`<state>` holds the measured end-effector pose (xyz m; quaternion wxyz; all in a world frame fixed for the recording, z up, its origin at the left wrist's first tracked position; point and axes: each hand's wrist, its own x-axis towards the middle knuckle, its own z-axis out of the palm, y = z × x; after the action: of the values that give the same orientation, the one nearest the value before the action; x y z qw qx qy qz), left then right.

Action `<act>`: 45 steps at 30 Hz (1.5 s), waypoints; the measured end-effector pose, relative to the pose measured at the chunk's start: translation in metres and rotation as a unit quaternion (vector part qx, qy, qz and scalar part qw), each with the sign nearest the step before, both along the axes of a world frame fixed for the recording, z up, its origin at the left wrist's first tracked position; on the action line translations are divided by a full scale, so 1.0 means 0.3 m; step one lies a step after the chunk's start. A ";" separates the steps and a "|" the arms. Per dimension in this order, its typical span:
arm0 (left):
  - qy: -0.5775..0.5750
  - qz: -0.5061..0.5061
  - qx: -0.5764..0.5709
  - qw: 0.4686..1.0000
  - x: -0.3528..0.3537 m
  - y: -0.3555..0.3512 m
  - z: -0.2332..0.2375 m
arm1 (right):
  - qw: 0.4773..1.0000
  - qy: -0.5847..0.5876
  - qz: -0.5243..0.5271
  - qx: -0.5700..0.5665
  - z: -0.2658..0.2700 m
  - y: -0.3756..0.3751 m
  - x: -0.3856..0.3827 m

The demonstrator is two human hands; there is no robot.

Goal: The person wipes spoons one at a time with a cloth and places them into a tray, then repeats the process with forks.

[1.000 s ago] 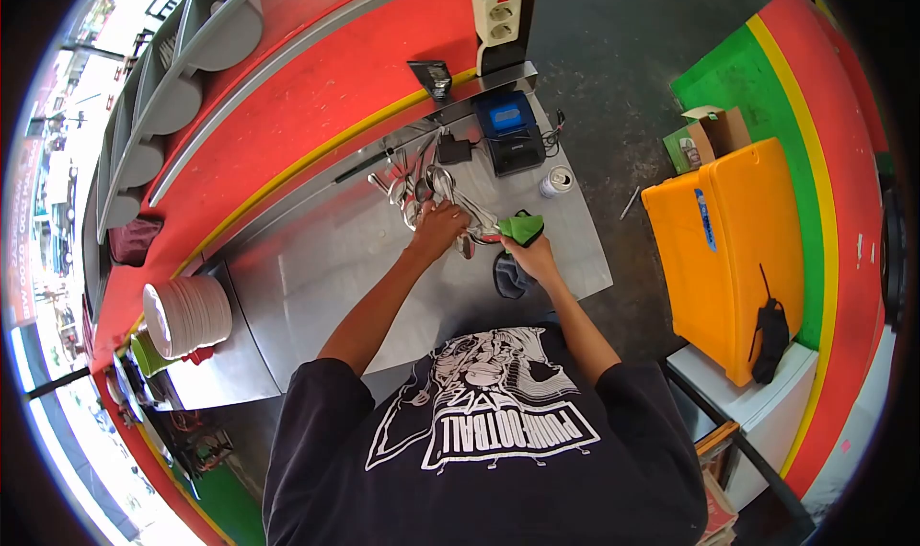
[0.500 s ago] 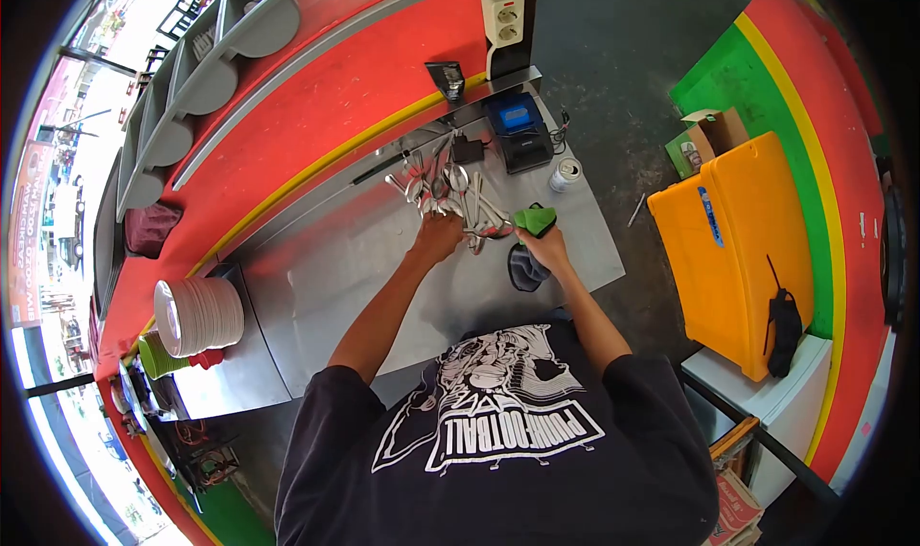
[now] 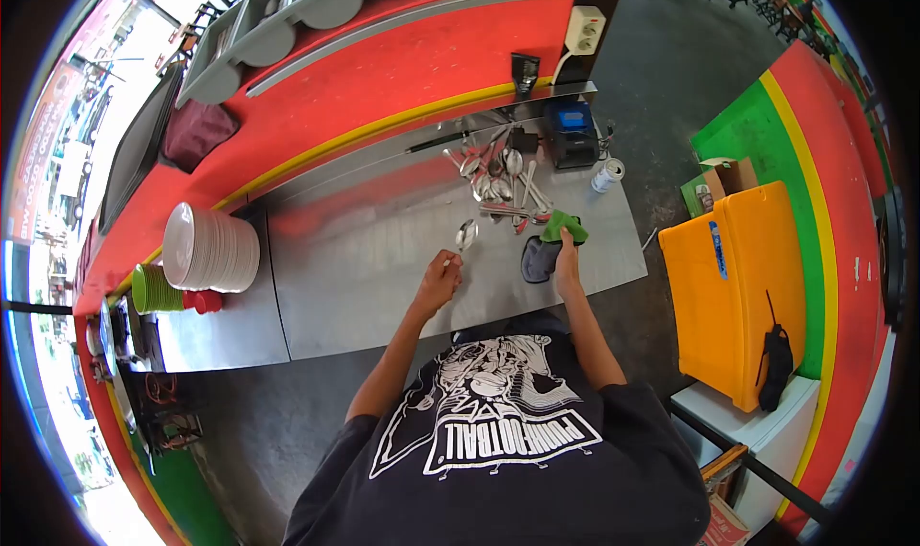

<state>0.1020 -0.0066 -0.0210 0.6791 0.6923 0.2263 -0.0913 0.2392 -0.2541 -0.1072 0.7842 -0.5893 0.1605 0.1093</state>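
My left hand is closed round the handle of a spoon, whose bowl points up and away from me, apart from the pile. Over on the right, my right hand grips a green cloth, just beside a dark grey item lying on the steel counter. Beyond both hands lies a heap of spoons and forks, some with red on their handles.
White plates are stacked at the left beside green bowls. A blue-topped device and a can stand at the back right. An orange box is right of the counter.
My left hand has come back from the cutlery heap towards me and now has a single spoon. The head view has shifted. My right hand still has the green cloth.
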 end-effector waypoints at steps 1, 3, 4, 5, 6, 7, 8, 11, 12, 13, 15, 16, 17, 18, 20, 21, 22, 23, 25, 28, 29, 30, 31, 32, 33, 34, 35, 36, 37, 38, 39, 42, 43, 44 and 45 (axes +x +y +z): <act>0.013 0.028 -0.009 0.999 -0.059 -0.007 0.013 | 0.999 -0.017 0.036 0.001 0.108 0.041 -0.047; 0.037 0.082 -0.027 0.996 -0.157 -0.018 0.044 | 0.988 -0.047 0.143 -0.028 0.262 0.124 -0.135; 0.032 0.088 -0.016 0.995 -0.196 -0.022 0.047 | 0.974 -0.059 0.212 -0.057 0.311 0.160 -0.178; 0.028 0.093 -0.004 0.995 -0.234 -0.026 0.048 | 0.954 -0.071 0.279 -0.087 0.350 0.200 -0.226; 0.024 0.098 0.008 0.995 -0.266 -0.031 0.050 | 0.934 -0.177 0.287 -0.120 0.386 0.249 -0.280; 0.009 0.104 0.010 0.994 -0.292 -0.037 0.063 | 0.902 -0.281 0.291 -0.152 0.407 0.294 -0.331; -0.005 0.110 0.011 0.994 -0.316 -0.044 0.077 | 0.873 -0.316 0.311 -0.204 0.408 0.326 -0.376; -0.025 0.122 0.056 0.991 -0.397 -0.030 0.082 | 0.802 -0.385 0.340 -0.306 0.398 0.392 -0.487; -0.026 0.127 0.077 0.988 -0.424 -0.025 0.086 | 0.800 -0.390 0.335 -0.308 0.398 0.409 -0.516; -0.022 0.124 0.085 0.988 -0.448 -0.020 0.090 | 0.799 -0.396 0.332 -0.309 0.396 0.421 -0.542; -0.011 0.118 0.103 0.988 -0.497 -0.006 0.095 | 0.789 -0.395 0.341 -0.325 0.386 0.440 -0.585; -0.028 0.113 0.131 0.985 -0.522 -0.001 0.091 | 0.784 -0.396 0.343 -0.332 0.386 0.451 -0.599; -0.048 0.107 0.159 0.980 -0.544 0.002 0.087 | 0.784 -0.382 0.348 -0.343 0.388 0.458 -0.609; -0.068 0.101 0.186 0.975 -0.556 0.004 0.091 | 0.784 -0.368 0.352 -0.355 0.403 0.464 -0.612; -0.066 0.109 0.179 0.976 -0.583 -0.004 0.097 | 0.799 -0.342 0.349 -0.351 0.432 0.476 -0.620; -0.063 0.113 0.175 0.976 -0.592 -0.010 0.106 | 0.813 -0.330 0.343 -0.335 0.445 0.486 -0.620; -0.065 0.114 0.181 0.975 -0.600 -0.011 0.112 | 0.828 -0.316 0.336 -0.319 0.452 0.494 -0.621; -0.065 0.115 0.187 0.973 -0.611 -0.008 0.117 | 0.813 -0.313 0.349 -0.346 0.449 0.499 -0.621; -0.054 0.113 0.173 0.977 -0.621 0.001 0.123 | 0.780 -0.306 0.373 -0.398 0.435 0.508 -0.615; -0.041 0.116 0.108 0.986 -0.630 0.007 0.096 | 0.775 -0.331 0.341 -0.416 0.416 0.528 -0.614; -0.018 0.126 0.039 0.991 -0.630 0.008 0.084 | 0.803 -0.308 0.330 -0.390 0.404 0.531 -0.607; 0.004 0.135 -0.030 0.990 -0.622 0.014 0.113 | 0.829 -0.283 0.318 -0.361 0.389 0.533 -0.600; 0.026 0.144 -0.098 0.984 -0.619 0.016 0.143 | 0.854 -0.259 0.307 -0.332 0.390 0.539 -0.592; 0.025 0.146 -0.116 0.982 -0.622 0.016 0.168 | 0.875 -0.253 0.293 -0.290 0.394 0.538 -0.578; 0.024 0.150 -0.132 0.980 -0.626 0.018 0.190 | 0.894 -0.246 0.280 -0.247 0.408 0.531 -0.556; 0.024 0.153 -0.149 0.977 -0.635 0.019 0.203 | 0.912 -0.236 0.266 -0.204 0.413 0.519 -0.534; 0.028 0.159 -0.138 0.977 -0.647 0.016 0.208 | 0.900 -0.232 0.330 -0.163 0.406 0.494 -0.506; 0.032 0.162 -0.127 0.978 -0.652 0.018 0.211 | 0.877 -0.239 0.382 -0.164 0.452 0.483 -0.516; 0.035 0.164 -0.118 0.979 -0.655 0.017 0.205 | 0.852 -0.246 0.431 -0.166 0.515 0.475 -0.531; 0.005 0.153 -0.046 0.987 -0.659 0.009 0.176 | 0.817 -0.302 0.449 -0.202 0.541 0.475 -0.552; -0.027 0.140 0.024 0.989 -0.656 0.000 0.153 | 0.775 -0.357 0.465 -0.238 0.558 0.484 -0.578; -0.052 0.121 0.128 0.983 -0.661 -0.025 0.142 | 0.703 -0.377 0.505 -0.328 0.524 0.473 -0.601; -0.049 0.118 0.148 0.981 -0.668 -0.022 0.166 | 0.690 -0.362 0.517 -0.354 0.499 0.471 -0.603; -0.042 0.108 0.147 0.982 -0.675 -0.019 0.173 | 0.695 -0.374 0.499 -0.359 0.475 0.466 -0.609; -0.041 0.103 0.153 0.982 -0.682 -0.014 0.171 | 0.695 -0.366 0.504 -0.360 0.462 0.465 -0.613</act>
<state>-0.1025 -0.0109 0.0302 0.5796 0.7644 0.2792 0.0433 0.0552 -0.1146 0.0313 0.3366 -0.8122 -0.4334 0.1979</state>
